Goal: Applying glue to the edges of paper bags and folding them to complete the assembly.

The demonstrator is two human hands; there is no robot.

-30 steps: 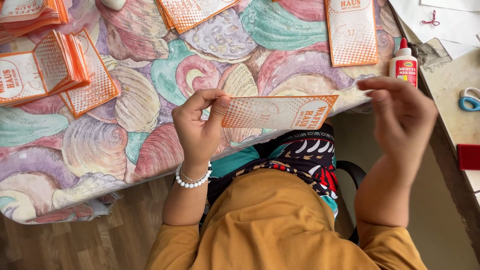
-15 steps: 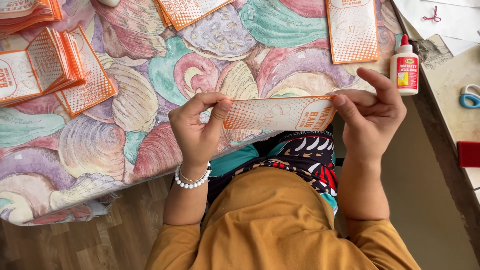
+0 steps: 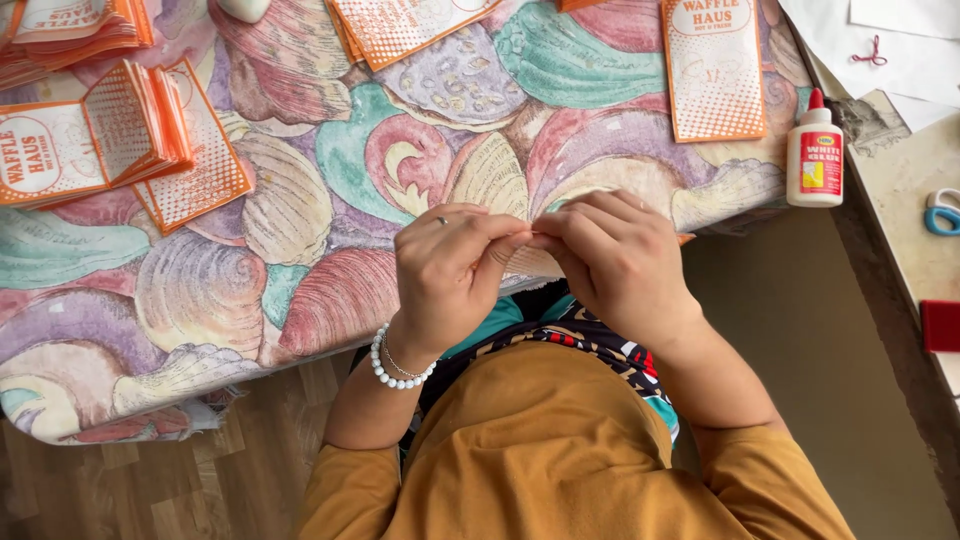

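While fingertips meet | left hand [image 3: 450,270], right hand [image 3: 620,262] | paper sleeve [image 3: 530,262] seemingly pinched

The left hand [image 3: 450,265] and right hand [image 3: 615,260] are covering nearly all of the orange-and-white paper piece [image 3: 684,238], leaving only a corner showing. The frame's right edge is cutting off the blue scissors [image 3: 942,212] and a red object [image 3: 941,325].
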